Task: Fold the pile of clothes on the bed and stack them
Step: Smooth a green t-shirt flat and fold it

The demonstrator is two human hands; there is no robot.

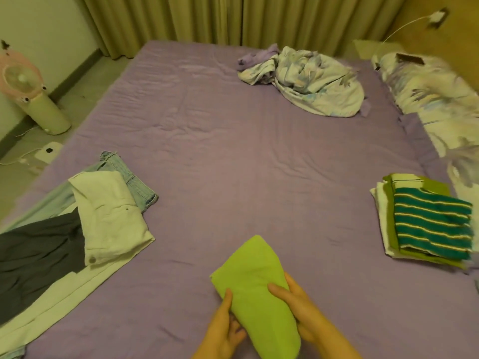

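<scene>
The purple bed sheet (220,151) lies bare and wide through its middle; unfolded clothes (77,224) crowd its left edge, the folded stack (425,224) topped by a striped piece sits near its right edge. At the near edge I hold the folded lime-green garment (255,288); my left hand (224,330) and right hand (302,310) clamp its sides, thumbs on top.

Pink fan (22,79) on floor; curtains (233,19) behind.

Lime-green cloth (255,288), teal white-striped top (431,225), purple sheet (220,151), seemingly floral pillow (427,97).
</scene>
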